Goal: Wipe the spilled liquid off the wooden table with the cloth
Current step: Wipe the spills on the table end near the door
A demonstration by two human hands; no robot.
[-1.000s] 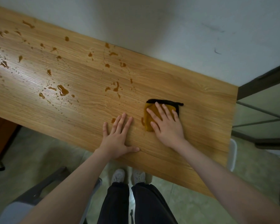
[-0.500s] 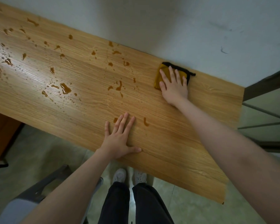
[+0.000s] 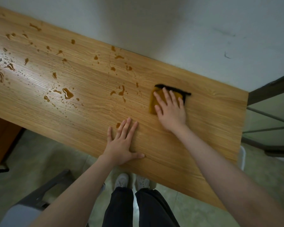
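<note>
A folded amber cloth (image 3: 155, 102) edged in black was pressed flat on the wooden table (image 3: 211, 122) toward its right end, partway between the near edge and the wall (image 3: 154, 27). It was pinned beneath the right hand (image 3: 170, 110), whose grip was released, the fingers spread across the fabric rather than curled round it; the flat palm was judged to be meant to spread pressure over the whole pad. The left hand (image 3: 123, 143) was laid palm-down near the table's front edge, its grip likewise released and nothing grasped, apparently as a brace for the reach. One small drop (image 3: 118, 125) was seen just beside its fingertips. A cluster of amber drops (image 3: 121, 91) lay to the left of the cloth, apart from it, and a larger puddle (image 3: 67, 93) with scattered spatter was spread well beyond toward the table's left end. Most of the spill was therefore judged not yet wiped. Dark trousers and pale shoes (image 3: 121, 180) were seen below the table edge. No brand, label or legible writing was visible anywhere.
</note>
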